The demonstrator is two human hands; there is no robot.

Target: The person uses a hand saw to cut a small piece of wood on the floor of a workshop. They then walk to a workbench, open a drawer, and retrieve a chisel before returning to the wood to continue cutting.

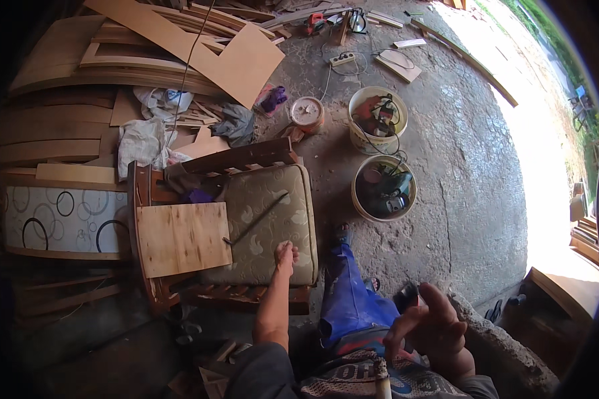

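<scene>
My left hand (pixel 285 256) is closed over the patterned cushion (pixel 293 206) of a brown wooden chair (pixel 156 299); anything inside it is too small or hidden to make out. A long dark rod (pixel 256 219) lies diagonally on the cushion, its bent end by a plywood panel (pixel 180 243). My right hand (pixel 436 322) is raised at lower right, curled around a small dark object (pixel 408 295) that I cannot identify. A lit cigarette (pixel 383 379) sticks into view at the bottom, below and left of that hand.
Cream buckets with tools (pixel 383 213) and a lidded pail (pixel 306 110) stand on the concrete floor (pixel 472 199). Stacked boards (pixel 246 60), white sacks (pixel 140 146) and a panel with circles (pixel 66 216) crowd the left. A rough concrete ledge (pixel 499 339) runs at lower right, beside a sunlit opening.
</scene>
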